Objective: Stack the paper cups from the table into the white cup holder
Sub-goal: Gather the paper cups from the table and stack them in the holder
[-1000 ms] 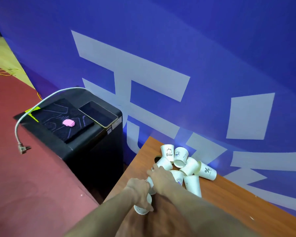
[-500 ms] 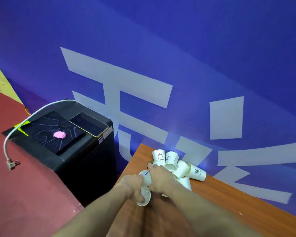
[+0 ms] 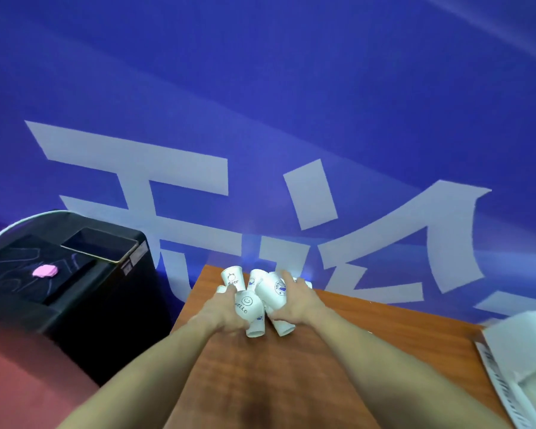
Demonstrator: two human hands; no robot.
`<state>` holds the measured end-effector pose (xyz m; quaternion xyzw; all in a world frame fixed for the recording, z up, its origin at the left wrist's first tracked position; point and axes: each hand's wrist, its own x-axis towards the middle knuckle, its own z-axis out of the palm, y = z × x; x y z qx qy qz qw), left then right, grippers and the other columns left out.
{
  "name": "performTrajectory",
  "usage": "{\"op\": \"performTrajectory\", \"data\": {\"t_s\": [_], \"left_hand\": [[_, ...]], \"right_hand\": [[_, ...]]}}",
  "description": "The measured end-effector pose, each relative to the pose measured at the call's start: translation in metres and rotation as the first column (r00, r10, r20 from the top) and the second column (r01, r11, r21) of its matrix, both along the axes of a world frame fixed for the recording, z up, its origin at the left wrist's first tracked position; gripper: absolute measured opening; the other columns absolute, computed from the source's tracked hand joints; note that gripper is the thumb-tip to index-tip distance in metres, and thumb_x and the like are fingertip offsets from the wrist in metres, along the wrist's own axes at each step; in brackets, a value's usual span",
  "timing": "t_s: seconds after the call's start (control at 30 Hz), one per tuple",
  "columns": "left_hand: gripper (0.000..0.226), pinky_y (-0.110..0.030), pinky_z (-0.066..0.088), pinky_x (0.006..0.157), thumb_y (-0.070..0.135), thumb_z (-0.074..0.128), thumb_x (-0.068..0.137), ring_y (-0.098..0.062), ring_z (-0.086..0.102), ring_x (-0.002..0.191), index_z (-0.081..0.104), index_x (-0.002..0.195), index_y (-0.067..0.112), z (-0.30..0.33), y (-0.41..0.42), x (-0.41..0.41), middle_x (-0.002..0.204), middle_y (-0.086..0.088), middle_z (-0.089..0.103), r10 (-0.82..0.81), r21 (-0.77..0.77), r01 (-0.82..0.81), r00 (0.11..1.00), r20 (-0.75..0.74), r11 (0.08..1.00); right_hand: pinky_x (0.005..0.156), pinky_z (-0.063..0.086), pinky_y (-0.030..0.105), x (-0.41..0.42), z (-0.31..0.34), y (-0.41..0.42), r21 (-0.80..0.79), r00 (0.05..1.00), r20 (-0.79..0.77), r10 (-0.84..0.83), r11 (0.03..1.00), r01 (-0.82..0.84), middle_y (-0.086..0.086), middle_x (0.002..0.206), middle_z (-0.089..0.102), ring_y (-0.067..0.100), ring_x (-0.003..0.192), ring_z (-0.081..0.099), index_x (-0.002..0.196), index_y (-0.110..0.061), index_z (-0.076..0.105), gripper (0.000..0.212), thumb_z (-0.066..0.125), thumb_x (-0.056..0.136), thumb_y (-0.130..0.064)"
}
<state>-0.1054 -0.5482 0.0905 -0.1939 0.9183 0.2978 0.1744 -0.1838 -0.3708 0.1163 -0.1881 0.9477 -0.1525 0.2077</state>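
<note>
Blue wall (image 3: 291, 88) with pale lettering backs a wooden tabletop (image 3: 384, 351). At its far corner lies a cluster of paper cups (image 3: 232, 278). Left hand (image 3: 220, 314) curls around a "HELLO" cup (image 3: 246, 306); right hand (image 3: 297, 301) clasps another cup (image 3: 274, 289). Beside the tabletop stands a black bin (image 3: 84, 292). White bag (image 3: 526, 360) lies at right.

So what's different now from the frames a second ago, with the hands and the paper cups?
Both hands have spread onto the pile. The left hand now clasps the white paper cup printed HELLO, and the right hand has moved right onto the blue-badged white paper cup. The view swung right, bringing white paper sheets into frame. The cluster of cups remains on the brown wooden table; the black cabinet is unmoved.
</note>
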Motion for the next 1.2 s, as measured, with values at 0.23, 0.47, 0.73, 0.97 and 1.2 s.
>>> {"op": "performTrajectory", "data": {"t_s": [0.23, 0.47, 0.73, 0.97, 1.2], "left_hand": [[0.119, -0.027, 0.056, 0.063, 0.035, 0.073, 0.051, -0.018, 0.066, 0.080, 0.007, 0.148, 0.048, 0.027, 0.078, 0.007, 0.107, 0.000, 0.058, -0.076, 0.137, 0.084, 0.995, -0.059, 0.987], [0.074, -0.020, 0.045, 0.047, 0.034, 0.081, 0.068, -0.010, 0.056, 0.059, 0.036, 0.126, 0.029, 0.053, 0.167, 0.013, 0.087, 0.001, 0.060, -0.202, 0.109, 0.218, 0.969, -0.145, 0.970], [0.020, -0.034, 0.052, 0.065, 0.029, 0.064, 0.089, -0.025, 0.068, 0.072, 0.061, 0.079, 0.011, 0.056, 0.299, 0.020, 0.078, -0.008, 0.071, -0.358, -0.021, 0.367, 0.890, -0.282, 0.930], [0.026, -0.031, 0.046, 0.070, 0.031, 0.048, 0.099, -0.028, 0.064, 0.084, 0.059, 0.083, 0.014, 0.065, 0.414, 0.031, 0.095, -0.012, 0.070, -0.533, -0.141, 0.514, 0.807, -0.256, 0.846], [0.030, -0.031, 0.040, 0.070, 0.026, 0.035, 0.104, -0.032, 0.060, 0.094, 0.058, 0.109, 0.008, 0.076, 0.538, 0.043, 0.112, -0.016, 0.065, -0.709, -0.272, 0.655, 0.656, -0.258, 0.705]], "right_hand": [[0.094, 0.043, 0.039, 0.018, 0.028, 0.083, -0.083, 0.994, 0.091, -0.068, 0.994, 0.076, 0.017, 0.129, 0.048, 0.036, 0.118, 0.051, 0.154, -0.035, -0.008, 0.117, 0.076, 0.072, -0.035], [0.080, 0.049, 0.034, 0.048, 0.058, 0.189, -0.207, 0.989, 0.021, -0.147, 0.967, 0.148, 0.004, 0.104, 0.058, 0.025, 0.091, 0.057, 0.131, -0.020, 0.036, 0.078, 0.080, 0.067, -0.032], [0.072, 0.048, 0.034, 0.090, 0.056, 0.332, -0.251, 0.953, -0.063, -0.298, 0.929, 0.274, 0.009, 0.105, 0.064, 0.028, 0.087, 0.061, 0.102, -0.019, 0.046, 0.022, 0.061, 0.089, -0.029], [0.073, 0.042, 0.032, 0.137, 0.055, 0.450, -0.232, 0.891, -0.214, -0.401, 0.907, 0.353, 0.013, 0.101, 0.068, 0.031, 0.098, 0.060, 0.103, -0.012, 0.061, 0.018, 0.053, 0.092, -0.023], [0.070, 0.043, 0.032, 0.180, 0.066, 0.561, -0.119, 0.795, -0.272, -0.542, 0.839, 0.531, 0.004, 0.094, 0.069, 0.025, 0.093, 0.063, 0.092, -0.019, 0.068, 0.020, 0.054, 0.089, -0.033]]}}
